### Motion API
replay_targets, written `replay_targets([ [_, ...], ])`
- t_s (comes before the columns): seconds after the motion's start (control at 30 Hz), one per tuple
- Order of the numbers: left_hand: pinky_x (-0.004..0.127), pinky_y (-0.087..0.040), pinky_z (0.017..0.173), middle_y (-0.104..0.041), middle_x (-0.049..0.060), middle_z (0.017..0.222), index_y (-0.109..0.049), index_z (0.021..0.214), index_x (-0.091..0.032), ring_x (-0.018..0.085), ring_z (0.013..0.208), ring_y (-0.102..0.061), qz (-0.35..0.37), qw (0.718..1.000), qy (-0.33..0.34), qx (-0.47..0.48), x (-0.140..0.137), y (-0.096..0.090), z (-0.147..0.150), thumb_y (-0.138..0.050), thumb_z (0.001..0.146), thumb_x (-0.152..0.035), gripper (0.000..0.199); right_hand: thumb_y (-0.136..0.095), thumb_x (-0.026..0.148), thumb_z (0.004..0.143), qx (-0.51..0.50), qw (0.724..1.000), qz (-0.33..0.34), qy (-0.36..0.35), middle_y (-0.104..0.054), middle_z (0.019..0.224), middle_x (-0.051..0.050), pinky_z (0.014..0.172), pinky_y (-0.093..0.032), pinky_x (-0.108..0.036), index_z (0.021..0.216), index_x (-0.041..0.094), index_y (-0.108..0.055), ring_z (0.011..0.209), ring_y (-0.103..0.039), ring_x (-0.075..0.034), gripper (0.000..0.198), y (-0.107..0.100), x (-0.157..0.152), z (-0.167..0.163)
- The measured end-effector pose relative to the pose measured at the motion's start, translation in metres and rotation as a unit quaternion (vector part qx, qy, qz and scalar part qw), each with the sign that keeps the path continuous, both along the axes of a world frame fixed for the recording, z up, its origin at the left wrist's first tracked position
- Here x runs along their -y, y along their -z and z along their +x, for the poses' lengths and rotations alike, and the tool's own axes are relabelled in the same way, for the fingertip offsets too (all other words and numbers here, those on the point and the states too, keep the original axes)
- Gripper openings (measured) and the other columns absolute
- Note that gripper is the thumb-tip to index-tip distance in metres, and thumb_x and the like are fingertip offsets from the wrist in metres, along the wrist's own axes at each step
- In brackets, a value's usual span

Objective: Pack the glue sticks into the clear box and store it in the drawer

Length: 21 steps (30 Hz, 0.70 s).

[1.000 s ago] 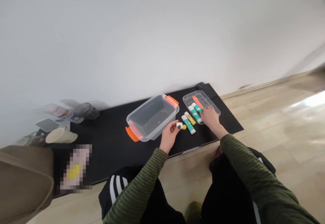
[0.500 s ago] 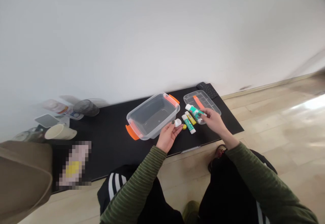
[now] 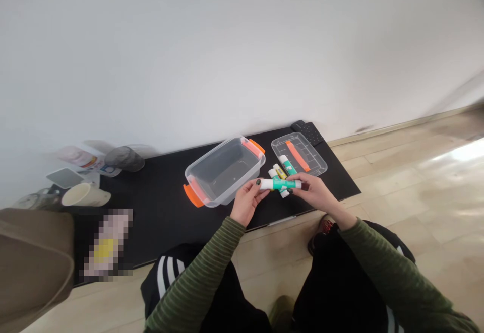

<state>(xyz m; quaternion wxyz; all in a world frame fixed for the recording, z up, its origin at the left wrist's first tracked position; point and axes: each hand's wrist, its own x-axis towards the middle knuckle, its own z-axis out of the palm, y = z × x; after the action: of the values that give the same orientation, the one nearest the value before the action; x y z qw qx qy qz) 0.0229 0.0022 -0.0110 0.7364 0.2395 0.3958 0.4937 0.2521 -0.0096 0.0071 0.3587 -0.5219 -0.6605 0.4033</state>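
Note:
A green-and-white glue stick (image 3: 284, 184) is held level, its right end pinched by the fingers of my right hand (image 3: 316, 192). My left hand (image 3: 245, 202) grips a white cap (image 3: 265, 184) that meets the stick's left end; I cannot tell whether it is fully on. Beneath and just behind lie a yellow glue stick (image 3: 280, 171) and two green ones, the nearer (image 3: 284, 193) partly covered by the held stick and the farther (image 3: 286, 163) beside the lid. To the left stands a clear plastic box (image 3: 215, 172) with orange latches and nothing visible inside.
The box's clear lid (image 3: 313, 157) lies at the right, a dark dotted object (image 3: 312, 133) behind it. On the left of the black table (image 3: 162, 222) are a paper cup (image 3: 86, 195), a bottle (image 3: 81, 157) and a dark grey round object (image 3: 124, 158). A wall rises behind.
My right hand has brought the glue stick left and turned it level, so its end now meets the white cap in my left hand. My left hand has hardly moved.

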Motion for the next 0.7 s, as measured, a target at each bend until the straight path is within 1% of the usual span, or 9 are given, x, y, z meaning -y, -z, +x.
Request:
replay_targets([
  [0.1,0.036,-0.055,0.093,-0.072,0.006,0.096,-0.072,0.097,-0.012,0.015,0.087,-0.068,0.017,1.000,-0.005,-0.022,0.001,0.000,0.000,-0.082,0.070,-0.031,0.034,-0.065,0.025,0.080,0.029,0.999,0.026,-0.009,-0.071,0.107,-0.004,0.081,-0.052,-0.031,0.108,0.023,-0.069,0.091,-0.066,-0.019,0.029,-0.003,0.001,-0.001],
  [0.17,0.036,-0.055,0.093,-0.071,0.005,0.094,-0.073,0.096,-0.013,0.015,0.086,-0.067,0.018,0.999,-0.005,-0.029,0.001,-0.001,0.000,-0.084,0.068,-0.033,0.036,-0.064,0.025,0.080,0.038,0.999,0.023,-0.011,-0.072,0.105,-0.004,0.079,-0.051,-0.029,0.109,0.023,-0.070,0.089,-0.066,-0.018,0.029,-0.005,0.003,-0.003],
  [0.3,0.036,-0.055,0.092,-0.071,0.005,0.092,-0.074,0.096,-0.013,0.014,0.084,-0.066,0.020,0.999,0.002,-0.042,0.003,-0.002,-0.001,-0.084,0.067,-0.035,0.038,-0.065,0.027,0.080,0.072,0.997,-0.002,-0.017,-0.074,0.097,-0.004,0.068,-0.049,-0.026,0.111,0.022,-0.071,0.076,-0.065,-0.016,0.033,-0.007,0.006,-0.008],
  [0.47,0.036,-0.055,0.091,-0.073,0.007,0.098,-0.074,0.099,-0.014,0.016,0.088,-0.067,0.033,0.998,0.009,-0.060,0.005,-0.003,-0.003,-0.083,0.067,-0.036,0.039,-0.064,0.029,0.080,0.110,0.994,-0.005,-0.023,-0.075,0.092,-0.003,0.066,-0.048,-0.025,0.112,0.021,-0.073,0.071,-0.063,-0.015,0.034,-0.008,0.010,-0.010],
  [0.53,0.036,-0.054,0.092,-0.073,0.008,0.099,-0.074,0.100,-0.014,0.017,0.091,-0.067,0.039,0.997,0.016,-0.064,0.005,-0.003,-0.003,-0.083,0.068,-0.036,0.039,-0.065,0.030,0.079,0.104,0.994,-0.023,-0.018,-0.075,0.089,-0.003,0.064,-0.048,-0.025,0.112,0.021,-0.074,0.069,-0.064,-0.016,0.035,-0.007,0.010,-0.010],
  [0.7,0.036,-0.053,0.093,-0.074,0.009,0.101,-0.073,0.102,-0.015,0.019,0.094,-0.068,0.055,0.996,0.025,-0.073,0.007,-0.002,-0.003,-0.081,0.071,-0.036,0.039,-0.065,0.030,0.078,0.041,0.993,-0.106,-0.011,-0.073,0.077,-0.002,0.060,-0.051,-0.025,0.114,0.019,-0.073,0.064,-0.066,-0.016,0.038,-0.004,0.011,-0.011],
])
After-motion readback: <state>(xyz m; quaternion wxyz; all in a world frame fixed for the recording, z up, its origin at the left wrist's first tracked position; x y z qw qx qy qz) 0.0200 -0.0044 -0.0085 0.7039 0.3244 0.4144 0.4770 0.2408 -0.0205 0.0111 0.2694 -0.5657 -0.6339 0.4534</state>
